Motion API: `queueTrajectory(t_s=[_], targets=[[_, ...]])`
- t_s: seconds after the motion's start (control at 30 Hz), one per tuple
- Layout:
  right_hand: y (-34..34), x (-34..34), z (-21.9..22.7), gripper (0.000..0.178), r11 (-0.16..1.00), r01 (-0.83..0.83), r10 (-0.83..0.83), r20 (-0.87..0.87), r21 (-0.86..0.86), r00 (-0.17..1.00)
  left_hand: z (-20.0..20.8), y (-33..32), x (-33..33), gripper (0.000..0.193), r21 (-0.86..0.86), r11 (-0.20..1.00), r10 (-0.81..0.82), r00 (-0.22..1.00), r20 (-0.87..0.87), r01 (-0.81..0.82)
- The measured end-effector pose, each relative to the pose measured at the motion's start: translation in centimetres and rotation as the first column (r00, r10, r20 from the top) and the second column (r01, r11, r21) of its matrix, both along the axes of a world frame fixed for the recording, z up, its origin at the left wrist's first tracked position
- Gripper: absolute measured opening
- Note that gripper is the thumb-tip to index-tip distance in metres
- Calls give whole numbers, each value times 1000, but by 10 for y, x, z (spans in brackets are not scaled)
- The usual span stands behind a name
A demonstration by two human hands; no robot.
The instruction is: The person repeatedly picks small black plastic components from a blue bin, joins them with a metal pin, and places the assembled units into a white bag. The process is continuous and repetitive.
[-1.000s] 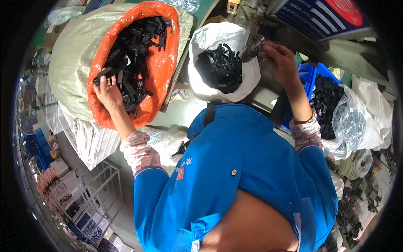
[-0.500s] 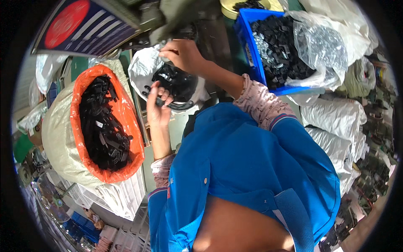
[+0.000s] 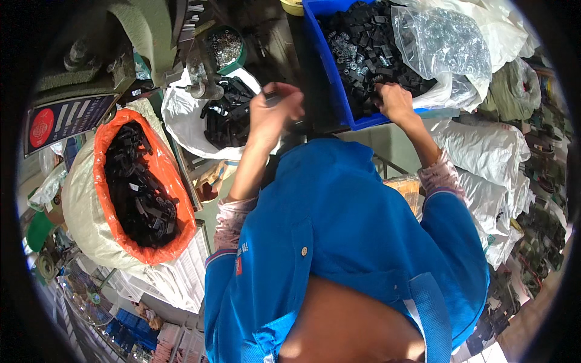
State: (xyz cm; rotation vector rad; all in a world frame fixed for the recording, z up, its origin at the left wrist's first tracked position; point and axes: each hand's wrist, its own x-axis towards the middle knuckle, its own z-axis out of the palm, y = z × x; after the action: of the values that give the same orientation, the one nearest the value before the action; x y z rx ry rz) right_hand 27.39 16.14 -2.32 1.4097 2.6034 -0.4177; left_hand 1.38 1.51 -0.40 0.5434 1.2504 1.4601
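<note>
My left hand (image 3: 272, 116) is raised just right of the white-lined container (image 3: 181, 118), its fingers curled round a small black plastic part (image 3: 272, 97); motion smears it a little. Loose black parts (image 3: 227, 112) lie inside that container. On the right, my right hand (image 3: 396, 101) reaches into the near side of the blue bin (image 3: 331, 75). Its fingertips are bent together among black plastic pieces (image 3: 369, 30) and small metal springs (image 3: 348, 53); what they pinch is hidden.
A green bowl (image 3: 241, 59) of small metal pieces stands behind the white-lined container, beside a machine (image 3: 142, 36). At left, an orange-lined sack (image 3: 187, 227) holds black parts. Clear plastic bag (image 3: 445, 42) covers part of the blue bin. White sacks (image 3: 478, 157) lie at right.
My right hand has left the white-lined container and moved right into the blue bin. My left hand has shifted right and up. The view has shifted, showing more of the machine.
</note>
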Motion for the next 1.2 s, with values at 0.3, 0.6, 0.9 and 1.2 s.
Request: queueTrajectory(t_s=[0.3,0.6,0.9,1.2], targets=[[-30,10,41,15,745,-91,-614,-732,-661,294,12,40,67,32,-58,956,-291,956,-30,289],[-66,-24,34,12,324,-320,-900,-395,-890,185,-5,20,72,18,65,989,-145,962,230,133],[43,-28,-44,20,964,-257,259,-468,71,845,-5,10,39,10,-22,994,105,965,242,-103],[64,-45,-78,25,934,-345,356,-166,92,920,-7,7,37,10,10,991,135,970,-201,-136]])
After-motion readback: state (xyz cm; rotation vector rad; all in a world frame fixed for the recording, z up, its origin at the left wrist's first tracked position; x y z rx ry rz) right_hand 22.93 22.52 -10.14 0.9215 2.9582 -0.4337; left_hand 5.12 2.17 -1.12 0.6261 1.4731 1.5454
